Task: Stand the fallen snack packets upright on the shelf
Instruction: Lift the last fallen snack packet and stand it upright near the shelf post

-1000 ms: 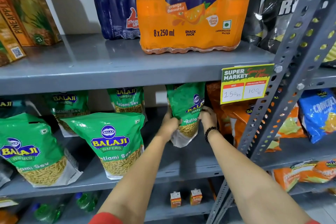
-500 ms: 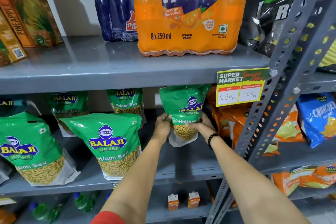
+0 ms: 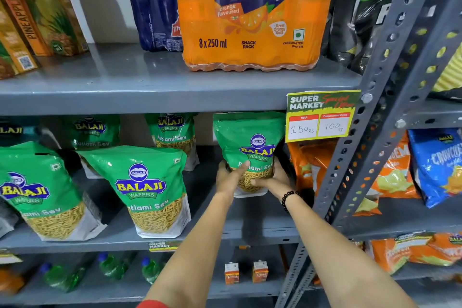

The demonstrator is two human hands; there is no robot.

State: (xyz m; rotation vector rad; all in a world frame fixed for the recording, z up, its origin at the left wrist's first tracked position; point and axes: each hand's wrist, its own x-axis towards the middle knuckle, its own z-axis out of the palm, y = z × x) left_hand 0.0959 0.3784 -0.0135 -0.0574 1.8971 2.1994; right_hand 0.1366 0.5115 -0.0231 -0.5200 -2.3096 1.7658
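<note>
A green Balaji Ratlami Sev packet (image 3: 250, 137) stands upright at the right end of the grey middle shelf (image 3: 262, 227). My left hand (image 3: 228, 177) grips its lower left side, thumb across the front. My right hand (image 3: 273, 180) clasps its lower right corner, a black bead bracelet on the wrist. The packet's base is partly hidden by both hands. Another green packet (image 3: 147, 187) stands upright at the shelf front, and one more (image 3: 37, 190) leans at the far left. Further green packets (image 3: 172, 130) stand at the back.
A slotted grey upright (image 3: 375, 137) with a price tag (image 3: 321, 116) borders the shelf on the right, orange packets (image 3: 310, 165) right beside my right hand. An orange Fanta pack (image 3: 252, 15) and juice cartons (image 3: 37, 7) sit on the shelf above. Green bottles (image 3: 112, 267) lie below.
The packet between my hands has turned from tilted to upright and shifted slightly forward and right. My hands slid lower on it, and my left thumb now lies across its front.
</note>
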